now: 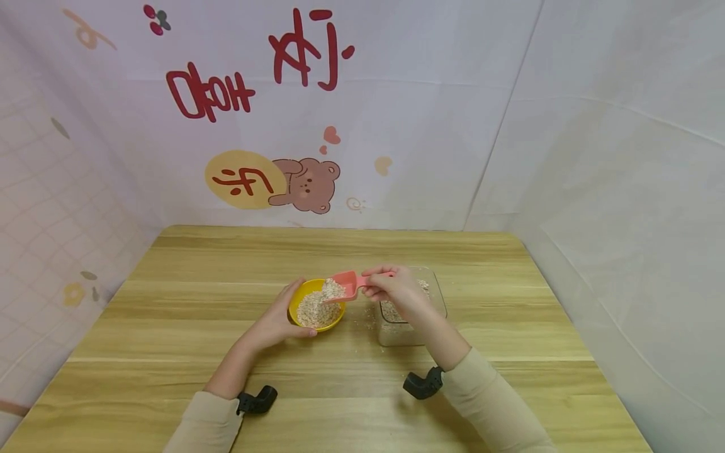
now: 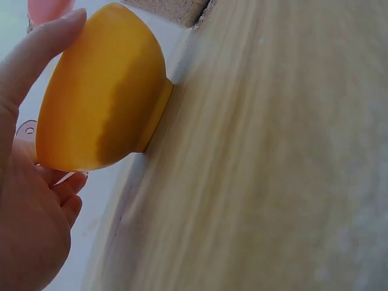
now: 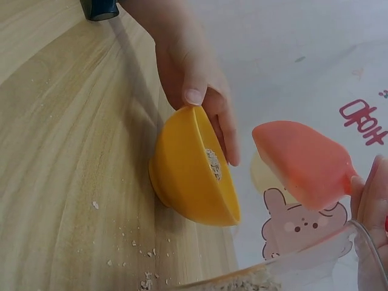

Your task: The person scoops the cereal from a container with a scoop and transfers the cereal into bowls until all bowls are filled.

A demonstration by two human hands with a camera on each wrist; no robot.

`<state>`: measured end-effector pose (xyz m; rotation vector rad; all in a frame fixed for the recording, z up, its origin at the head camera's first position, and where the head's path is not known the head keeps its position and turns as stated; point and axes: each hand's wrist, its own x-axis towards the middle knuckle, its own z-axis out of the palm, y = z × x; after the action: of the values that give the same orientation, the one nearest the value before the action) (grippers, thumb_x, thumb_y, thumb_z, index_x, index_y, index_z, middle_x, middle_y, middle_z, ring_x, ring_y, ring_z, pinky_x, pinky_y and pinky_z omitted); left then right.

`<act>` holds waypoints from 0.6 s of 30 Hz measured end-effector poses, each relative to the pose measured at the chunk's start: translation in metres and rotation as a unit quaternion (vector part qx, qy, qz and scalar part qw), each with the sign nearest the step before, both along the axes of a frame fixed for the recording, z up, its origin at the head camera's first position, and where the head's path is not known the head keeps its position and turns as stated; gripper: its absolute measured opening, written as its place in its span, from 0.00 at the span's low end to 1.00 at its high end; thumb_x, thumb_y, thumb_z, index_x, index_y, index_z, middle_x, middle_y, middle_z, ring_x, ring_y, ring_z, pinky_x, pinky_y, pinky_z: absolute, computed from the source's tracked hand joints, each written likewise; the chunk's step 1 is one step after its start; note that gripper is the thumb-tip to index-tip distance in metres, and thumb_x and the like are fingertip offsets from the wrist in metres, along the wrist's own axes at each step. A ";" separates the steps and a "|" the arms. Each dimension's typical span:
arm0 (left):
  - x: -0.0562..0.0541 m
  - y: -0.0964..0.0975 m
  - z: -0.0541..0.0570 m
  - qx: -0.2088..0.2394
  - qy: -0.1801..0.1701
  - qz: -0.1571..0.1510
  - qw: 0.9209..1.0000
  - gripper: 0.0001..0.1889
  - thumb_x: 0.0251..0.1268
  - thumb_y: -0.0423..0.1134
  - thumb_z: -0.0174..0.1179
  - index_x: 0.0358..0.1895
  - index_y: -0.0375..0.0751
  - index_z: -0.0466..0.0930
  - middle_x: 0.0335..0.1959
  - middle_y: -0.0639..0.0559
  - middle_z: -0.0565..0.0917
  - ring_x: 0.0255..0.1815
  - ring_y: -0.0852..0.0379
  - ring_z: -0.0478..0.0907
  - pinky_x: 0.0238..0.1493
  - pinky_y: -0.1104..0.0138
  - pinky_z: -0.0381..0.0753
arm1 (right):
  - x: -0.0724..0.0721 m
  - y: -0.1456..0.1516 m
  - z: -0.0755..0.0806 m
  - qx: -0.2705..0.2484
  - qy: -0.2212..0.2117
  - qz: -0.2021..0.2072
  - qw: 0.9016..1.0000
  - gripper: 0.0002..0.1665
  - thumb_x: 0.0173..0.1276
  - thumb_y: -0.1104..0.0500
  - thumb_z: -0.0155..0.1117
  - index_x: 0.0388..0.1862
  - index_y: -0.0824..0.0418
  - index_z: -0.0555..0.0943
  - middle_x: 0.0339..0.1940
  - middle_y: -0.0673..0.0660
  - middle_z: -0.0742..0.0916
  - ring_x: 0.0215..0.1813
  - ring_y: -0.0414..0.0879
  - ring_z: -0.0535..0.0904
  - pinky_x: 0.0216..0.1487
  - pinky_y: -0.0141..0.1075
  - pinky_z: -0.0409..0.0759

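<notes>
My left hand (image 1: 276,324) holds a yellow bowl (image 3: 180,167) at its side, thumb and fingers spread around the rim. Rolled oats (image 1: 317,311) partly fill the bowl, which stands on the table. In the head view, my right hand (image 1: 395,289) pinches the handle of a pink scoop (image 1: 348,281). The scoop reaches over the bowl's right edge, with oats (image 1: 333,289) at its front lip. Under the right hand is a clear square container (image 1: 399,336) that also has oats inside; the hand and forearm cover part of it.
Loose oat flakes (image 3: 145,282) lie scattered on the wooden table (image 1: 317,390) between bowl and container. A printed white cloth (image 1: 419,157) hangs behind the table, and more cloth walls flank both sides. Each wrist carries a black camera mount (image 1: 423,384).
</notes>
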<state>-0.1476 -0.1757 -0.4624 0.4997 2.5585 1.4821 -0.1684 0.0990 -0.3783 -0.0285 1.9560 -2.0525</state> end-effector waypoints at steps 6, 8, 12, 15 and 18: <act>-0.002 -0.001 -0.003 0.000 -0.015 0.002 1.000 0.63 0.38 0.50 0.79 0.76 0.38 0.45 0.75 0.39 0.49 0.73 0.38 0.47 0.66 0.38 0.49 | -0.005 -0.006 -0.002 0.014 -0.003 0.005 1.000 0.14 0.63 0.71 0.59 0.48 0.77 0.79 0.27 0.65 0.85 0.25 0.44 0.82 0.29 0.34 0.82; -0.002 -0.001 -0.004 0.000 -0.020 0.003 1.000 0.63 0.38 0.50 0.79 0.76 0.38 0.45 0.75 0.38 0.50 0.73 0.38 0.48 0.66 0.39 0.49 | -0.007 -0.007 -0.001 0.018 -0.002 0.008 1.000 0.14 0.63 0.71 0.58 0.47 0.76 0.79 0.28 0.66 0.85 0.24 0.44 0.82 0.29 0.35 0.82; -0.003 -0.001 -0.004 -0.002 -0.022 0.006 1.000 0.63 0.38 0.50 0.79 0.76 0.37 0.45 0.75 0.38 0.50 0.73 0.38 0.49 0.66 0.39 0.49 | -0.009 -0.010 0.000 0.034 0.002 0.017 0.999 0.13 0.62 0.71 0.58 0.45 0.75 0.80 0.28 0.67 0.85 0.23 0.44 0.82 0.28 0.35 0.82; -0.003 -0.001 -0.004 -0.002 -0.023 0.007 1.000 0.63 0.38 0.51 0.79 0.76 0.37 0.45 0.75 0.38 0.50 0.72 0.37 0.49 0.66 0.39 0.49 | -0.010 -0.013 0.002 0.047 0.004 0.026 0.999 0.12 0.62 0.71 0.59 0.44 0.74 0.80 0.26 0.64 0.86 0.23 0.44 0.82 0.28 0.35 0.82; -0.003 -0.001 -0.004 -0.001 -0.026 0.008 1.000 0.63 0.38 0.50 0.79 0.76 0.37 0.45 0.75 0.38 0.50 0.72 0.37 0.49 0.66 0.39 0.49 | -0.010 -0.015 0.004 0.060 0.005 0.033 0.998 0.12 0.61 0.71 0.60 0.43 0.74 0.81 0.25 0.62 0.86 0.23 0.44 0.81 0.29 0.36 0.83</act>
<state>-0.1501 -0.1768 -0.4667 0.4367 2.5301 1.4780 -0.1787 0.0839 -0.3738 -0.0770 2.0524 -1.8945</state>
